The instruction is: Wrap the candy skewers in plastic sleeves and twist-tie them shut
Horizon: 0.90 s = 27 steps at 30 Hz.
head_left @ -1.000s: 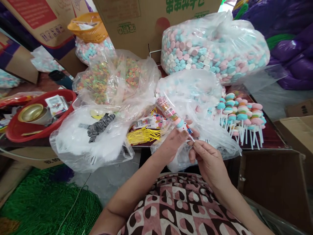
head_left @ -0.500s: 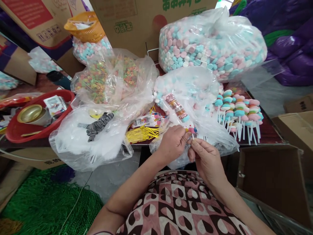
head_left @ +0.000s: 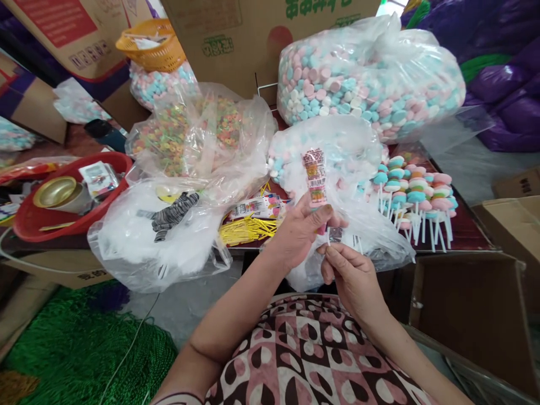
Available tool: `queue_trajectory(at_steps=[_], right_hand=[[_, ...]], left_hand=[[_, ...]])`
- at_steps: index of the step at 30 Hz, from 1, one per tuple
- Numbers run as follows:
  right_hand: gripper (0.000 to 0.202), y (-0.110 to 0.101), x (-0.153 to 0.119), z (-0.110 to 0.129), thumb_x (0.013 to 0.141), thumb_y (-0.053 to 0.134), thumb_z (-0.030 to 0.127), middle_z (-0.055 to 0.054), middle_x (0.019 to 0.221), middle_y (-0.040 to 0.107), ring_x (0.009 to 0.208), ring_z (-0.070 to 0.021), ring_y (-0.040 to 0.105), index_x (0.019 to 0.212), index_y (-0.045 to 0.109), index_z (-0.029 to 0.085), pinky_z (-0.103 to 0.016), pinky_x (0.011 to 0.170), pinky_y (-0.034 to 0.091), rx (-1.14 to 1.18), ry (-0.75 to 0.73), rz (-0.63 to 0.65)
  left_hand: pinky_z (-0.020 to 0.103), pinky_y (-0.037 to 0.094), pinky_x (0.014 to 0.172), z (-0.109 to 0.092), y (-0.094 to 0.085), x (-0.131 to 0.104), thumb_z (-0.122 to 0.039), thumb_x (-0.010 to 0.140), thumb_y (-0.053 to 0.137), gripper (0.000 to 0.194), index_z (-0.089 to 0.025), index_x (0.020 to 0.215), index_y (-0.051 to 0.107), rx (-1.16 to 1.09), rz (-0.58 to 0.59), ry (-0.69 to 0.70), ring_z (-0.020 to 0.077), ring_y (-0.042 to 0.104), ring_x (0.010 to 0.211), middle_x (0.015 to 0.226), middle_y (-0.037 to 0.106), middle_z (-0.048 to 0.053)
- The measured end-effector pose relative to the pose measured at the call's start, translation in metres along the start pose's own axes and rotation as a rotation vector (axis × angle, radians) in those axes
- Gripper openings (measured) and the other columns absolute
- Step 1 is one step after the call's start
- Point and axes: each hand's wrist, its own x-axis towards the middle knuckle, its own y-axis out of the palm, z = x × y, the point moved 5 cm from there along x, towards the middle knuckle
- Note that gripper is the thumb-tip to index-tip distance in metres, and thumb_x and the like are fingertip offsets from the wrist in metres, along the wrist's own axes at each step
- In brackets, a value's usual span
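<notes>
My left hand point(head_left: 301, 230) is closed round the lower part of a wrapped candy stick point(head_left: 314, 177), whose printed wrapper stands up above the fingers. Just below and to the right, my right hand point(head_left: 348, 267) pinches the thin white stick beneath the wrapper. Behind both hands lies a clear bag of pink, blue and white marshmallows point(head_left: 329, 140). Several unwrapped marshmallow sticks point(head_left: 415, 194) lie on the right of the table. Yellow ties point(head_left: 248, 230) and flat printed wrappers point(head_left: 257, 207) are left of my left hand.
A large marshmallow bag point(head_left: 367, 79) stands at the back, with a bag of gummy rings point(head_left: 169, 135) to its left. At the left are a red basin point(head_left: 29, 219) and a white bag point(head_left: 139, 253) of sticks. An open carton point(head_left: 468, 315) sits at the lower right.
The wrapped candy has turned more upright. My left hand has shifted its hold up round the wrapper's base, while my right hand stays at the stick. The view has shifted slightly.
</notes>
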Motion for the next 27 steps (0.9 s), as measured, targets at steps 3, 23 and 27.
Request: queue_trajectory(at_steps=[3,23,27], right_hand=[[0.028,-0.001,-0.001,0.001,0.081,0.071,0.046,0.004,0.045,0.051,0.044,-0.0100,0.040,0.080,0.070,0.018,-0.025,0.050,0.030,-0.001,-0.008,0.004],[0.054,-0.019,0.023,0.075,0.068,0.080,0.057,-0.006,0.095,0.076,0.083,-0.0244,0.070,0.115,0.074,0.031,-0.036,0.068,0.056,-0.060,-0.115,0.235],[0.043,0.004,0.024,0.061,0.066,0.082,0.054,-0.003,0.072,0.072,0.073,-0.0241,0.070,0.101,0.075,0.030,-0.040,0.069,0.059,0.098,-0.071,0.354]], left_hand=[[0.024,0.043,0.065,0.011,0.002,-0.004,-0.040,0.074,0.079,0.032,-0.019,0.089,0.060,-0.046,-0.009,-0.065,0.0105,0.057,0.065,0.058,0.048,-0.007],[0.032,0.050,0.060,0.044,0.034,-0.049,-0.057,0.074,0.073,0.044,-0.018,0.071,0.053,-0.260,0.662,-0.485,0.0115,0.046,0.041,0.043,0.032,-0.010],[0.035,0.051,0.064,0.047,0.034,-0.053,-0.060,0.080,0.064,0.042,-0.020,0.076,0.050,-0.086,0.672,-0.484,0.0119,0.045,0.043,0.045,0.032,-0.010]])
